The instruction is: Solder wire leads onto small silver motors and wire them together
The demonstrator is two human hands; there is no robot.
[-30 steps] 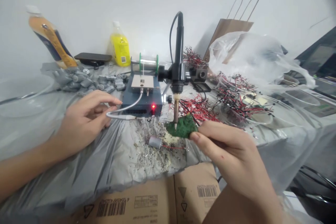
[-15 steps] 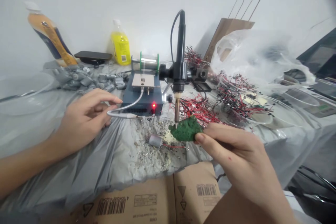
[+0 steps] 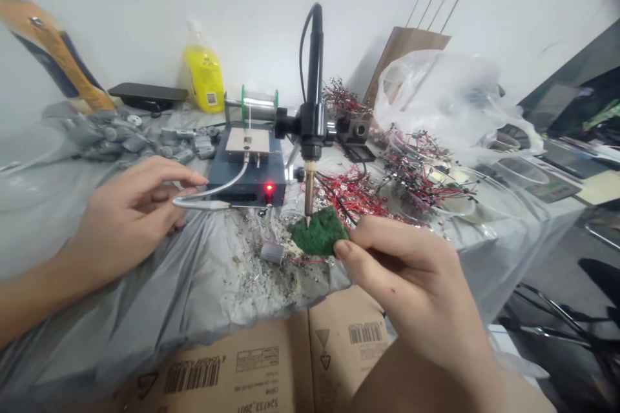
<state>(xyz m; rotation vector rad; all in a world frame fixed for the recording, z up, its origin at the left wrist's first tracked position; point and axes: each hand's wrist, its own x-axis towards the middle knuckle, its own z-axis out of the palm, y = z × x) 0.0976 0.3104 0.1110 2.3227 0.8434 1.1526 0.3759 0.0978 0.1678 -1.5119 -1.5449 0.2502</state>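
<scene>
Two hands in view, both the wearer's. Landmark: soldering iron (image 3: 314, 77), clamped upright in a stand, tip pointing straight down.

Right hand (image 3: 402, 264): below and to the right of the iron. Thumb and forefinger closed narrow on the right edge of a green pad (image 3: 317, 235). The other fingers are folded behind it and mostly hidden.

Green pad: directly under the iron, lifted off the sheet. Long axis runs roughly left to right, reaching leftward from the pinching fingertips (image 3: 345, 250). Its upper face meets the iron's tip near the left end, and the tip appears to touch or press into it. This hand is clearly the nearer one to the iron.

Left hand (image 3: 126, 219): well to the left of the iron, resting on the grey sheet (image 3: 159, 297). Fingers loosely curled, forefinger stretched toward the iron, thumb tucked close below. A white cable (image 3: 213, 192) runs from the blue station (image 3: 247, 174), just left of the iron, up to these fingertips. It touches or nearly touches them, but I cannot tell if it is actually gripped.

Around the iron:
- small grey motor (image 3: 272, 253) with red leads, below and slightly left, among metal scraps
- red wire bundles (image 3: 353, 197), just right
- solder spool (image 3: 259, 103), behind and left
- cardboard box (image 3: 310, 348), below, at the near edge
</scene>
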